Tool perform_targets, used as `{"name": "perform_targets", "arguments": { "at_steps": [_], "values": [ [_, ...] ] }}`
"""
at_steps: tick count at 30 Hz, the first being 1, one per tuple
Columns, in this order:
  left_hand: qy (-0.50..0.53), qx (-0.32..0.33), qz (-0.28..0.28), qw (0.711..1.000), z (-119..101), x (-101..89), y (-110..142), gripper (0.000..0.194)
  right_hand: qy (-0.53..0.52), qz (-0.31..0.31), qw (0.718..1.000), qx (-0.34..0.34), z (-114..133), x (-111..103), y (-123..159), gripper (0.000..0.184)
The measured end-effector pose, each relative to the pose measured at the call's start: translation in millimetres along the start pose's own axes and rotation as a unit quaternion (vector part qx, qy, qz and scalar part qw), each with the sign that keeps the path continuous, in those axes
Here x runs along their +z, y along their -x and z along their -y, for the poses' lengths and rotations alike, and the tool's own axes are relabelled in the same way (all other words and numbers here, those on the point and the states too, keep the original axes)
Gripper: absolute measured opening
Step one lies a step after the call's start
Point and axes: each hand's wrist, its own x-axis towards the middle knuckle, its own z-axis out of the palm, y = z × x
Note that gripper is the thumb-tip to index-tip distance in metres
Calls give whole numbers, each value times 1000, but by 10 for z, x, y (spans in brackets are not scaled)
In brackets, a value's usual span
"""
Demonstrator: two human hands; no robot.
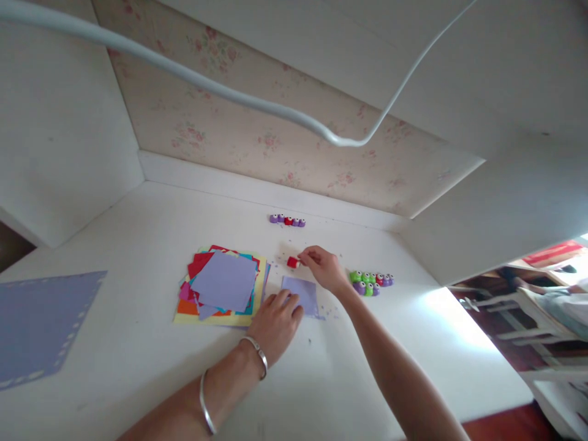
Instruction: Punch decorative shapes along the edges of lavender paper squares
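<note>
My left hand, wearing bangles, lies over the lower left part of a small purple paper square. Its fingers are slightly bent and hold nothing between them. Just beyond the square, my right hand pinches the edge of a small red and white craft punch, its fingertips closed together. The punch seems tipped on its side. Tiny paper bits lie scattered around the square. Left of my hands is a loose stack of coloured papers, topped by a purple sheet.
Several green, purple and red punches with eyes stand to the right. Another row of purple and red punches is near the back wall. A large purple sheet with a notched edge lies at left. A white cable hangs across the top.
</note>
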Motion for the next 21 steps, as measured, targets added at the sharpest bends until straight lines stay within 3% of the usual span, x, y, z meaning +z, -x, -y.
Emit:
{"name": "perform_targets", "arguments": {
  "at_steps": [3, 7, 9, 14, 21],
  "values": [
    [-1, 0, -1, 1000, -16, -2, -2, 12, -78, -49, 996, 3, -83, -19, 465, 24],
    [1, 14, 1, 1000, -31, 3, -15, 13, -45, -27, 994, -99, -7, -22, 788, 27],
    [4, 12, 6, 1000, -34, -2, -21, 15, -23, -13, 991, -130, 35, -20, 836, 31],
    [8, -3, 15, 1000, -35, -19, -15, 13, 37, -81, 987, -135, 30, -38, 826, 34],
    [12, -4, 17, 1000, -32, -12, -15, 12, 211, 34, 957, -196, 108, -167, 709, 43]
  ]
}}
